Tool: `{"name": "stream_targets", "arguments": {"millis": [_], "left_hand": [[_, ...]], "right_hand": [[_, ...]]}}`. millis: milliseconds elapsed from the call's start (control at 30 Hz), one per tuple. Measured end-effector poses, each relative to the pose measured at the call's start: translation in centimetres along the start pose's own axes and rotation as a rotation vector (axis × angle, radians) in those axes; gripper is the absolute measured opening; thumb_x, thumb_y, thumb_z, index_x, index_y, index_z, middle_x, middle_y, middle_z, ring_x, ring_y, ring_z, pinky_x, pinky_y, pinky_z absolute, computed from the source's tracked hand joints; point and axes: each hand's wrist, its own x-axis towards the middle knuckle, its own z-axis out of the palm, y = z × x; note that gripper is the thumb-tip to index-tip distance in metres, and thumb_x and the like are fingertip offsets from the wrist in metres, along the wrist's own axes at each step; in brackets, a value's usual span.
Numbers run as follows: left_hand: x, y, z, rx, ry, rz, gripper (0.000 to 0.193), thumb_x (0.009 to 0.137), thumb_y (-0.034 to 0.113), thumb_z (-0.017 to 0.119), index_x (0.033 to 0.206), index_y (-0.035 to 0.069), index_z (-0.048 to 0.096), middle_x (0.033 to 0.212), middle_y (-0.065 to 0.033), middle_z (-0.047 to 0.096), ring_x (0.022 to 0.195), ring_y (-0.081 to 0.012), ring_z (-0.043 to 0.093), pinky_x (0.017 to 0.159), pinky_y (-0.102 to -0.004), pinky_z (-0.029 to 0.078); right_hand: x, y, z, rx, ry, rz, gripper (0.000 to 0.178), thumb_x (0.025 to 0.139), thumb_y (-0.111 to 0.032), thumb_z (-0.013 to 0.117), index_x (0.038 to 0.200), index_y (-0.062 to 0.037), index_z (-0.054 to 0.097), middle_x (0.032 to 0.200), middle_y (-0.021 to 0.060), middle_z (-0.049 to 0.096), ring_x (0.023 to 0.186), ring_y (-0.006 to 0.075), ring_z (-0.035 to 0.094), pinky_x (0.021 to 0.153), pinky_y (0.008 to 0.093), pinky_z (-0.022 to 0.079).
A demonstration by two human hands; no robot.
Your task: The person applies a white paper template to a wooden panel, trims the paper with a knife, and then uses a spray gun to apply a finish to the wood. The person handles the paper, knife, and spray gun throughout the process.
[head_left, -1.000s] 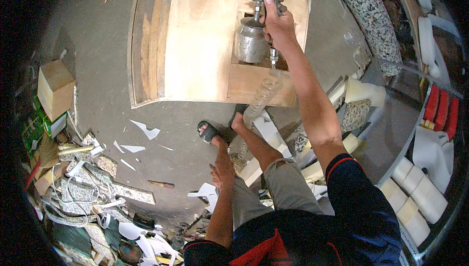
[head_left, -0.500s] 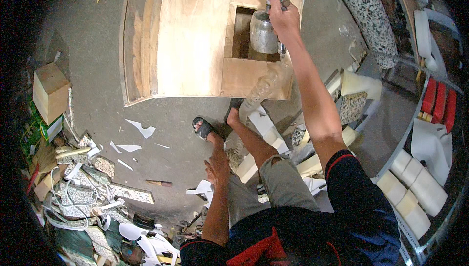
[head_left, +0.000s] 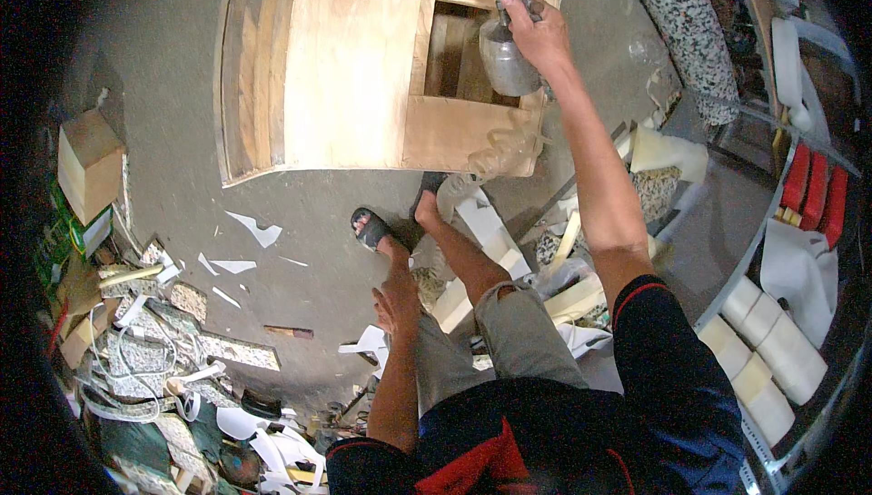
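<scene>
My right hand (head_left: pixel 542 34) is wrapped round the grip of a spray gun (head_left: pixel 510 57) with a metal cup hanging under its head. It holds the gun above the right part of a wooden panel piece (head_left: pixel 350 59), beside a square opening (head_left: pixel 454 50) that the cup partly covers. A clear coiled hose (head_left: pixel 495 154) hangs below the gun toward my feet. Down by my left leg hangs my left hand (head_left: pixel 397 302), its fingers loosely bent and apart, with nothing seen in them.
Foam offcuts and scraps (head_left: pixel 154 350) are heaped at the lower left, near a wooden block (head_left: pixel 89 168). White scraps (head_left: pixel 254 229) and a brush (head_left: pixel 289 331) lie on the floor. A speckled foam roll (head_left: pixel 681 32) and cream foam blocks (head_left: pixel 763 341) are at the right.
The spray gun has tilted, its cup swinging to the right and uncovering more of the square opening. My right hand has moved slightly right. The whole view has shifted a little.
</scene>
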Motion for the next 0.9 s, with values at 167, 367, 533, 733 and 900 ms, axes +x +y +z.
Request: {"name": "stream_targets", "arguments": {"millis": [167,367,533,733,900], "left_hand": [[0.4,0.7,1.2,0.023,-0.033,-0.057,0.087,0.078,0.051,0.076,0.148,0.016,0.039,0.15,-0.0173,0.043,0.126,-0.0399,0.054,0.098,-0.0537,0.051],[0.7,1.6,0.7,-0.108,-0.114,-0.186,0.085,0.075,0.058,0.077,0.143,0.016,0.046,0.15,-0.0149,0.045,0.125,-0.0365,0.056,0.099,-0.0532,0.05],[-0.5,1.6,-0.7,0.021,0.009,-0.042,0.083,0.075,0.062,0.075,0.138,0.014,0.051,0.151,-0.0166,0.044,0.125,-0.0379,0.057,0.098,-0.0541,0.05],[-1.2,-0.5,-3.2,0.001,-0.028,0.035,0.078,0.08,0.06,0.071,0.137,0.011,0.05,0.154,-0.0204,0.038,0.128,-0.0427,0.052,0.099,-0.0576,0.048],[-0.8,-3.2,-4.3,-0.025,-0.054,0.097,0.083,0.082,0.059,0.07,0.142,0.007,0.047,0.153,-0.0253,0.038,0.129,-0.0454,0.051,0.101,-0.0573,0.047]], "right_hand": [[-3.2,2.3,-2.1,-0.059,-0.263,-0.098,0.041,0.095,-0.042,0.066,0.101,-0.0016,0.069,0.078,0.0105,0.069,0.071,0.022,0.064,0.067,0.0354,0.051],[-6.1,4.9,-3.6,0.013,-0.502,-0.065,0.037,0.094,-0.039,0.07,0.102,-0.002,0.07,0.075,0.0135,0.07,0.067,0.0224,0.064,0.066,0.0376,0.052],[-7.7,4.8,-3.0,0.046,-0.198,-0.166,0.039,0.093,-0.039,0.071,0.099,-0.0012,0.069,0.073,0.0163,0.067,0.066,0.026,0.063,0.065,0.039,0.05],[-11.2,4.2,-3.2,-0.047,-0.219,-0.121,0.026,0.096,-0.029,0.067,0.099,-0.0029,0.067,0.069,0.0058,0.061,0.064,0.0144,0.048,0.061,0.0317,0.044],[-16.5,4.2,-3.7,-0.05,-0.382,0.022,0.036,0.092,-0.038,0.071,0.1,-0.0035,0.067,0.07,0.0145,0.062,0.064,0.0201,0.056,0.064,0.0367,0.048]]}}
